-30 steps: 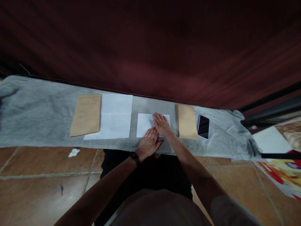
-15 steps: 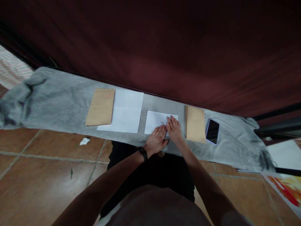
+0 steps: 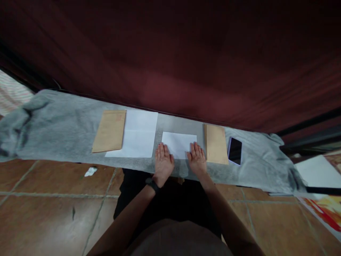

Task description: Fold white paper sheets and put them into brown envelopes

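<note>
A folded white sheet of paper point(image 3: 178, 144) lies flat on the grey cloth in front of me. My left hand point(image 3: 163, 160) rests at its left edge, palm down with the fingers stretched out. On the opposite edge lies my right hand point(image 3: 197, 158), also flat, its fingertips near the right corner. Neither hand grips anything. Left of them a larger white sheet point(image 3: 141, 133) with a crease across it is partly covered by brown envelopes point(image 3: 109, 131). Another stack of brown envelopes point(image 3: 217, 144) sits just right of my right hand.
A phone point(image 3: 235, 151) with a dark screen lies beyond the right envelopes. Grey cloth point(image 3: 66, 124) covers the long narrow surface, bunched at both ends. A dark red curtain point(image 3: 170, 85) hangs behind it. A crumpled white scrap point(image 3: 91, 171) lies on the tiled floor.
My hands have moved apart from the near right part of the folded sheet. The left one slid to the sheet's left edge; the right one stays by the right edge. The view shifted slightly.
</note>
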`<act>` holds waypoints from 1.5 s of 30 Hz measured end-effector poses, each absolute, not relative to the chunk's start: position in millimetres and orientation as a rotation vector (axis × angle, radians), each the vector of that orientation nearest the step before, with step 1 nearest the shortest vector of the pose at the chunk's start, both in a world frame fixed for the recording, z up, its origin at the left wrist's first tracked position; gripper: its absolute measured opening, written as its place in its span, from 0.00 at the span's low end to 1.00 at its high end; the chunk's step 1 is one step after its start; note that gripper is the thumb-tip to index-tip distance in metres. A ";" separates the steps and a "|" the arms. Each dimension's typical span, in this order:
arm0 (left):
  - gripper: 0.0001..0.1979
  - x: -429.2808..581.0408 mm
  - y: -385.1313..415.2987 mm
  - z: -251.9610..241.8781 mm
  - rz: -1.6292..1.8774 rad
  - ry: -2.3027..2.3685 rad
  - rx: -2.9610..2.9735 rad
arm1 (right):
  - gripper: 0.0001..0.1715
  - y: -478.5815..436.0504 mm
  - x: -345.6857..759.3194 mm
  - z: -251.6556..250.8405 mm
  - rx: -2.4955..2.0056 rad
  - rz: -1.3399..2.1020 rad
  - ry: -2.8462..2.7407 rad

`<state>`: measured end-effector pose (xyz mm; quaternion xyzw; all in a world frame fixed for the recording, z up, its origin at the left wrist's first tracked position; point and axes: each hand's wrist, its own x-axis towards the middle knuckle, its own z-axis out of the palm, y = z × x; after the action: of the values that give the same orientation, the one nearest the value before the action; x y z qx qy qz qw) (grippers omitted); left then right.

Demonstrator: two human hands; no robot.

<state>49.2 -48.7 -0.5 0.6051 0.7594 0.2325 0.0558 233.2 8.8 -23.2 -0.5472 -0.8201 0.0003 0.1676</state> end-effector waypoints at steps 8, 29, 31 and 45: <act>0.26 11.4 -4.3 17.3 0.948 2.246 1.205 | 0.33 8.9 229.9 -18.3 -1.576 0.032 -2.279; 0.09 12.9 -11.4 130.3 1.483 1.859 2.136 | 0.35 12.1 245.7 -2.9 -1.438 0.446 -1.815; 0.11 23.4 -29.4 106.8 1.233 1.810 2.316 | 0.37 1.6 248.1 -4.9 -1.442 0.420 -1.831; 0.13 43.7 -86.5 30.4 0.560 1.556 2.516 | 0.32 -41.1 265.3 4.6 -1.152 0.399 -2.460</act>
<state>43.7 -86.5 30.4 0.8338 0.5158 0.1855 0.0656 265.3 -41.1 4.6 -0.4114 -0.8785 0.1424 0.1967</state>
